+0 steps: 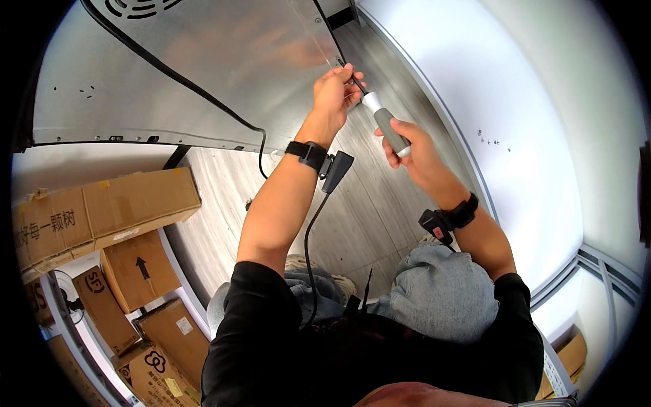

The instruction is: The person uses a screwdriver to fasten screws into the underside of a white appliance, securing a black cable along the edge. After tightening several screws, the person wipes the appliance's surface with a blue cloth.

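Brown boxes (102, 210) at nine o'clock. Black cable (203, 95) runs across metal panel (224, 61). Left hand (333, 91) at twelve o'clock, fingers pinched on screwdriver (386, 125) shaft by panel edge. Right hand (413, 146) just past it, at four o'clock, closed round grey handle.

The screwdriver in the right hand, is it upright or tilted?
Tilted. The screwdriver slants in the right hand, its tip up-left at the metal panel edge, where the left hand steadies it.
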Available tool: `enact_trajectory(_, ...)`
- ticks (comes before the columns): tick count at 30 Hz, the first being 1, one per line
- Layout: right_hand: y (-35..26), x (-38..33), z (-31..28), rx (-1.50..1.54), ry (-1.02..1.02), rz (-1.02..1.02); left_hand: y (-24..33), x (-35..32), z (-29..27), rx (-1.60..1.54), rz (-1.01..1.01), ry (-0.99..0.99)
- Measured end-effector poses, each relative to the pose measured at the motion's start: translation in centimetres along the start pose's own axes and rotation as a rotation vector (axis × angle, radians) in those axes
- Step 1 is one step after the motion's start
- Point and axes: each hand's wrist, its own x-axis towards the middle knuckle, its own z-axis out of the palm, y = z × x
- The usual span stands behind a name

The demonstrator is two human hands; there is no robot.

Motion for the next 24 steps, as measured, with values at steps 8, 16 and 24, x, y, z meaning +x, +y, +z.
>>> enact_trajectory(8,0.4,-0.2,-1.5,0.057,-0.159,0.048,-0.5,-0.8,-0.8,-0.018,-0.001,-0.046)
enact_trajectory(16,-0.3,-3.3,-5.6,-0.133,-0.053,0.087,-3.3,-1.8,2.5,0.09,0.037,-0.202)
enact_trajectory(24,1.8,-9.3,-15.4,-0.08,0.337,-0.069,-12.6,-0.6,10.6,0.492,0.142,-0.419)
